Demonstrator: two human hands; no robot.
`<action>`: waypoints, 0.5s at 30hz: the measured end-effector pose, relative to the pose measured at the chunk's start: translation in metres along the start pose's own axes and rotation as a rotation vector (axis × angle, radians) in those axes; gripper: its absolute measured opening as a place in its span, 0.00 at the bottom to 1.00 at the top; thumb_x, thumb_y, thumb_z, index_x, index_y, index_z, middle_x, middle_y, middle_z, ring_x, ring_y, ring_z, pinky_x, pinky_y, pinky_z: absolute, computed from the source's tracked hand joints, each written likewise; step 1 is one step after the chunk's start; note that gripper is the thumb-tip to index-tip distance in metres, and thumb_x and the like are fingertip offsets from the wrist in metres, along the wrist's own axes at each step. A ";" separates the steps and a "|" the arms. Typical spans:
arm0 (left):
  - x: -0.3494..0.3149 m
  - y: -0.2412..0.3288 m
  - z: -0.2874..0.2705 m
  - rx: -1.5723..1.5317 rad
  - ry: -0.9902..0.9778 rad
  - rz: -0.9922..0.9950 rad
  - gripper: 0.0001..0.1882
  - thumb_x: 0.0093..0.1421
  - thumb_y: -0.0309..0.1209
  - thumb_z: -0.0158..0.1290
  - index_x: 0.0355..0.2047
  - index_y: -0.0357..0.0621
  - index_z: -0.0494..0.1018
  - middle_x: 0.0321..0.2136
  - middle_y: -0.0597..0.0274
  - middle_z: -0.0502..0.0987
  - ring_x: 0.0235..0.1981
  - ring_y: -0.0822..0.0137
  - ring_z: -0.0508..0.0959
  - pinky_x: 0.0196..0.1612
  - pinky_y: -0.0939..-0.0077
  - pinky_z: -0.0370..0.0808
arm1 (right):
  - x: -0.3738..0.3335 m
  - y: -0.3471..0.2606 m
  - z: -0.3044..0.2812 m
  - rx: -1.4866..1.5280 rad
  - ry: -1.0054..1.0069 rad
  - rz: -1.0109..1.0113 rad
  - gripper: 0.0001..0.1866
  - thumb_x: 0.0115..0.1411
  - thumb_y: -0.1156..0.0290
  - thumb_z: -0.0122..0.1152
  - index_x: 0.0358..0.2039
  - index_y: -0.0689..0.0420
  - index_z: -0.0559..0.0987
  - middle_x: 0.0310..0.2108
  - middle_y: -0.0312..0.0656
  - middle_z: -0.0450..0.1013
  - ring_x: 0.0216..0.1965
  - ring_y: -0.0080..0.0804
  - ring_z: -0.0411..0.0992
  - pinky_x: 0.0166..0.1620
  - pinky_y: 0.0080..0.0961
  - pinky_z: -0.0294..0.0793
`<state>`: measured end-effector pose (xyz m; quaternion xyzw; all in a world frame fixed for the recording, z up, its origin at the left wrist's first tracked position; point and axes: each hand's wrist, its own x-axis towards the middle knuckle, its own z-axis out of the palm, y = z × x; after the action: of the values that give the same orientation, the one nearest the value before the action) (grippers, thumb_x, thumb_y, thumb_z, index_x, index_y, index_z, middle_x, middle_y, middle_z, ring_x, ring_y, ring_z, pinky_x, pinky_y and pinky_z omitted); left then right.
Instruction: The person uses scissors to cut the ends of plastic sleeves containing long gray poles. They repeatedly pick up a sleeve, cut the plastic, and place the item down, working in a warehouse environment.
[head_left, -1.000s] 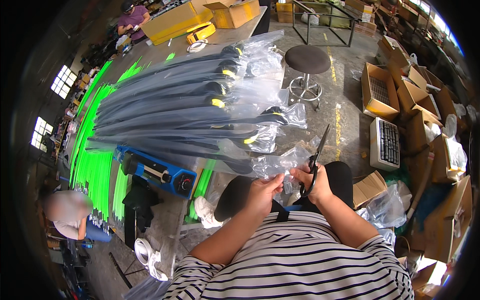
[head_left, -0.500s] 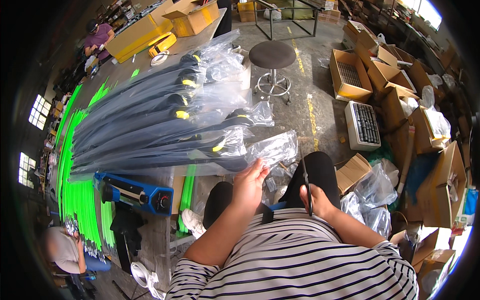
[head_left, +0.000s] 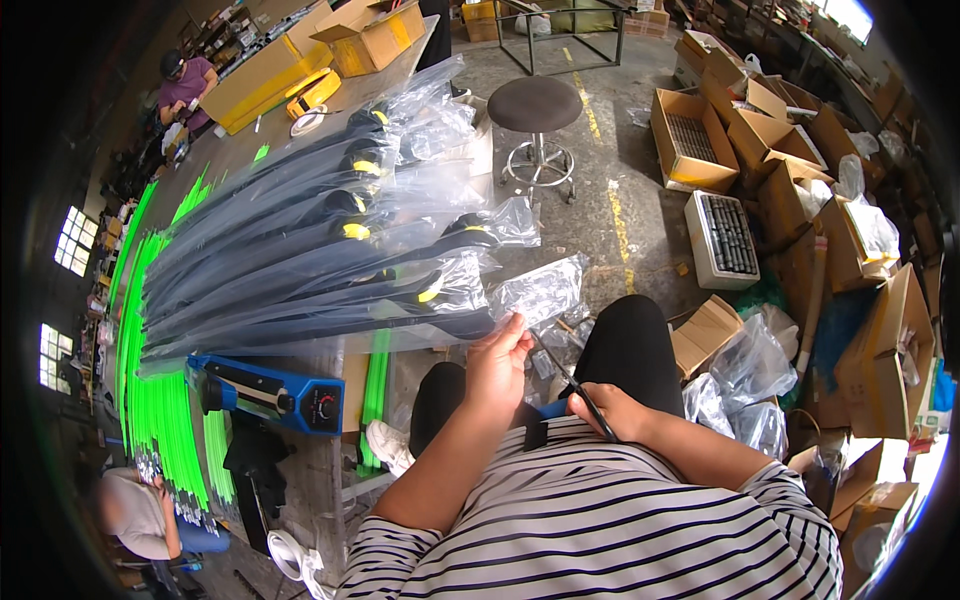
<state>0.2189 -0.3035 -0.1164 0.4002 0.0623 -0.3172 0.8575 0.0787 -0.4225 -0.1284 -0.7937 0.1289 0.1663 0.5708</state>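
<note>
My left hand (head_left: 494,368) pinches the open end of a clear plastic bag (head_left: 545,290) at the table's near right corner. Inside the bag lies a long dark item, one of several bagged dark pieces (head_left: 270,275) with yellow marks at their wide ends, spread side by side. In my right hand (head_left: 618,408), over my lap, is a slim dark pointed tool (head_left: 560,370); its exact kind cannot be made out. The tool slants up and left, its tip close to my left fingers. Whether it touches the bag is not clear.
A blue heat sealer (head_left: 270,395) stands beside the bags, next to bundles of bright green rods (head_left: 165,420). Ahead is a round stool (head_left: 535,105). Open cardboard boxes (head_left: 695,140) and loose plastic bags (head_left: 755,370) crowd the right. Two people work on the left.
The tool in my right hand has swung from upright to slanting left, its tip now near my left fingers. My right hand moved slightly left; the left still pinches the bag.
</note>
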 end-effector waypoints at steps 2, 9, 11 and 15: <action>0.000 0.001 0.000 -0.010 -0.003 0.013 0.04 0.52 0.25 0.54 0.28 0.40 0.73 0.25 0.66 0.72 0.26 0.75 0.70 0.31 0.83 0.67 | 0.001 -0.004 0.003 0.025 -0.019 0.018 0.29 0.57 0.46 0.41 0.24 0.64 0.70 0.21 0.51 0.68 0.26 0.40 0.67 0.31 0.32 0.65; 0.000 0.001 0.002 -0.033 0.026 -0.037 0.02 0.51 0.26 0.55 0.27 0.44 0.74 0.23 0.69 0.72 0.26 0.74 0.71 0.32 0.81 0.67 | 0.005 -0.002 0.007 0.163 -0.003 0.012 0.30 0.57 0.44 0.40 0.26 0.64 0.71 0.18 0.43 0.66 0.22 0.30 0.65 0.28 0.28 0.65; 0.000 0.000 0.002 -0.054 0.028 -0.055 0.03 0.51 0.27 0.55 0.27 0.44 0.73 0.23 0.68 0.72 0.26 0.74 0.70 0.32 0.81 0.68 | 0.010 -0.007 0.011 0.306 -0.036 0.044 0.30 0.56 0.43 0.40 0.25 0.63 0.71 0.17 0.40 0.64 0.20 0.27 0.64 0.25 0.24 0.64; -0.001 0.000 0.003 -0.073 0.021 -0.050 0.03 0.51 0.27 0.55 0.27 0.44 0.73 0.23 0.68 0.72 0.27 0.74 0.70 0.33 0.80 0.68 | 0.022 -0.016 0.021 0.445 -0.023 0.050 0.33 0.54 0.40 0.41 0.26 0.63 0.71 0.13 0.36 0.62 0.15 0.23 0.63 0.19 0.21 0.64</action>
<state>0.2176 -0.3050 -0.1144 0.3702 0.0927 -0.3318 0.8627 0.1024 -0.3979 -0.1292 -0.6428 0.1757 0.1570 0.7289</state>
